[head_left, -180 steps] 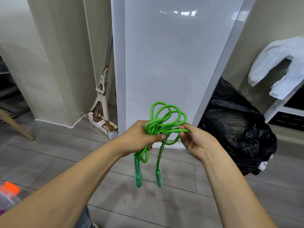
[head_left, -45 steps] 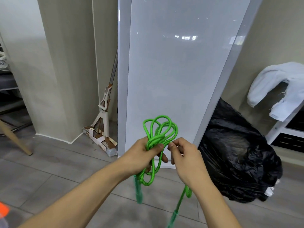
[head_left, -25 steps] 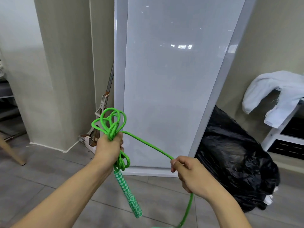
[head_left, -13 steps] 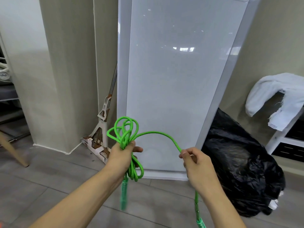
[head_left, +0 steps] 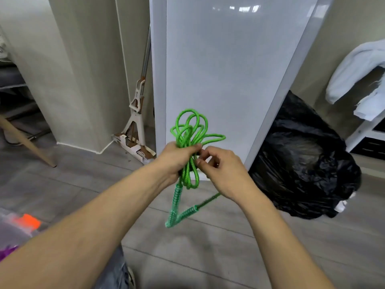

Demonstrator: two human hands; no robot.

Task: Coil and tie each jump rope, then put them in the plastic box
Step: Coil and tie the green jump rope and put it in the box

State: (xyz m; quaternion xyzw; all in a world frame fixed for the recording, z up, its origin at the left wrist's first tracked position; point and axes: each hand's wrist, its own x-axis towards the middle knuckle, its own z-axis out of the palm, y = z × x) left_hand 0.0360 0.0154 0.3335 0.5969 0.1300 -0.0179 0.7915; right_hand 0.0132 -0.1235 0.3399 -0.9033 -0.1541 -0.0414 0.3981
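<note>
Left hand (head_left: 177, 158) grips the coiled green jump rope (head_left: 190, 132) at mid-bundle, and the loops fan out above the fist. Right hand (head_left: 226, 174), fingers curled, pinches a strand just beside the left thumb. Both handles (head_left: 176, 200) hang below the hands. The bundle is held in front of the white panel (head_left: 225, 69). A black bag (head_left: 304, 163) lies right of the panel and a mop (head_left: 136, 124) left of it.

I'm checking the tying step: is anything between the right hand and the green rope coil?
Nothing visible. The left hand grips the rope at the coil's middle. The right hand has its curled fingers right against it, and a loose strand runs out beneath that hand to a dangling handle.
</note>
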